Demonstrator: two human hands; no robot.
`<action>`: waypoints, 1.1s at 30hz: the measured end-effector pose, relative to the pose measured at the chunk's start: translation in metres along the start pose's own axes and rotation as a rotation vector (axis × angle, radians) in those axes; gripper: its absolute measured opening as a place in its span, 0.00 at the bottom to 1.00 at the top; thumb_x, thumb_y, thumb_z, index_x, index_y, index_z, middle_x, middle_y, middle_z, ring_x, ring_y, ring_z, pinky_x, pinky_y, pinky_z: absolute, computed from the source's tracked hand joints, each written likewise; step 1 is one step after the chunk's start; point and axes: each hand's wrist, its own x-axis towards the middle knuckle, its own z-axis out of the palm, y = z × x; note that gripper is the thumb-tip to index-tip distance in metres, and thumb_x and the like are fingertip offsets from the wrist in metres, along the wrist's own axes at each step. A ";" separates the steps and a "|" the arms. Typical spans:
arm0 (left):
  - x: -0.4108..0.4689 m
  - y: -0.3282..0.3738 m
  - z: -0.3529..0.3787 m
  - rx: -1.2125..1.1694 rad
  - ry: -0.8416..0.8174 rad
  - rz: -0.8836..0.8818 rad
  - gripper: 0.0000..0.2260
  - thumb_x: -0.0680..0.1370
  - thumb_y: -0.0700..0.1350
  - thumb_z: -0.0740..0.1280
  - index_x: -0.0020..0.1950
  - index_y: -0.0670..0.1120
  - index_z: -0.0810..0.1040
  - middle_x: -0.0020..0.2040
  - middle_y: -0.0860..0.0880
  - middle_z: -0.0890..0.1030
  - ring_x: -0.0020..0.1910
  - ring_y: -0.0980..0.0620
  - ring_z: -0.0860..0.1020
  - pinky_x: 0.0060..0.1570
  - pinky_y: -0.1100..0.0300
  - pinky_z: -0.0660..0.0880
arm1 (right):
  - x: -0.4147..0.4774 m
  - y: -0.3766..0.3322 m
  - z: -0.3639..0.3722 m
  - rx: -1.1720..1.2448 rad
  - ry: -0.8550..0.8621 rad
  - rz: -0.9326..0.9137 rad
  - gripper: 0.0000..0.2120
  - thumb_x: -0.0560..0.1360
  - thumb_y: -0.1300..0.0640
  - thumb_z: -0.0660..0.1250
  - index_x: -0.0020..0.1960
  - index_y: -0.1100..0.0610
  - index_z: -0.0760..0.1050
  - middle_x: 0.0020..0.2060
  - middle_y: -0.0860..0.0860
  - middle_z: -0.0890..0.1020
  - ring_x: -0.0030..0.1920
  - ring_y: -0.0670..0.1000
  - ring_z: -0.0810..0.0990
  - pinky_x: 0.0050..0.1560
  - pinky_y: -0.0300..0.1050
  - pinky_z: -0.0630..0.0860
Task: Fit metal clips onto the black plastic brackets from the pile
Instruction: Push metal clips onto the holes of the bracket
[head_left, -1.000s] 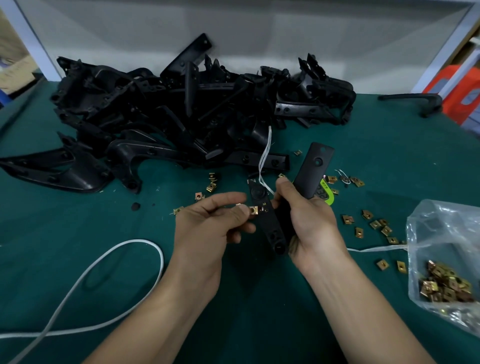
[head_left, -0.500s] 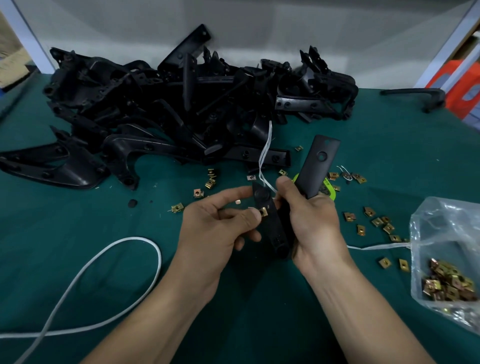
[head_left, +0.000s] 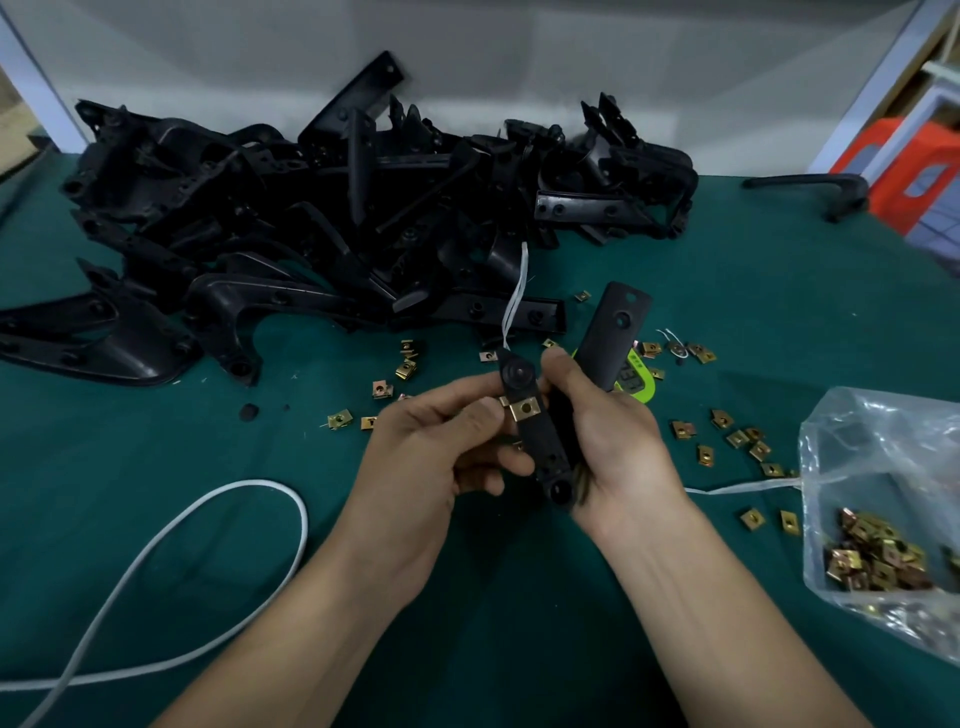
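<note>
A V-shaped black plastic bracket (head_left: 543, 447) is held above the green table at centre. My right hand (head_left: 608, 436) grips it from the right, thumb near its left arm's top. A brass metal clip (head_left: 525, 410) sits on the edge of the bracket's left arm. My left hand (head_left: 441, 452) pinches at that clip from the left with thumb and forefinger. The bracket's other arm (head_left: 615, 332) sticks up and right. The pile of black brackets (head_left: 337, 223) lies behind.
Loose brass clips (head_left: 737, 439) are scattered on the green table (head_left: 156, 467) around my hands. A clear plastic bag (head_left: 893, 499) of clips lies at right. A white cord (head_left: 171, 540) loops at left. A green tag (head_left: 636, 382) lies behind the bracket; a lone black bracket (head_left: 826, 189) far right.
The clip has moved further onto the bracket's left arm and now shows flat on it. Both hands stay at the centre, with the bracket turned slightly toward me.
</note>
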 end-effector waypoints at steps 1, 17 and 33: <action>0.000 -0.001 0.000 0.004 -0.002 0.006 0.10 0.78 0.39 0.67 0.53 0.44 0.87 0.44 0.37 0.85 0.30 0.52 0.80 0.27 0.65 0.72 | 0.000 0.000 0.000 -0.005 0.001 0.003 0.15 0.77 0.52 0.72 0.37 0.58 0.73 0.34 0.58 0.76 0.24 0.55 0.74 0.24 0.44 0.72; 0.009 -0.006 -0.014 0.996 0.153 0.426 0.13 0.71 0.44 0.76 0.44 0.64 0.83 0.44 0.66 0.82 0.47 0.67 0.80 0.46 0.79 0.69 | 0.010 -0.008 -0.008 0.092 0.107 -0.050 0.10 0.75 0.53 0.75 0.41 0.56 0.76 0.30 0.51 0.79 0.27 0.52 0.78 0.31 0.47 0.80; -0.001 -0.015 -0.010 0.977 0.366 0.428 0.13 0.76 0.58 0.67 0.37 0.52 0.82 0.27 0.53 0.79 0.28 0.50 0.79 0.32 0.53 0.76 | 0.004 -0.011 -0.013 0.087 0.136 -0.077 0.09 0.75 0.53 0.75 0.42 0.56 0.77 0.28 0.50 0.80 0.25 0.50 0.79 0.27 0.41 0.76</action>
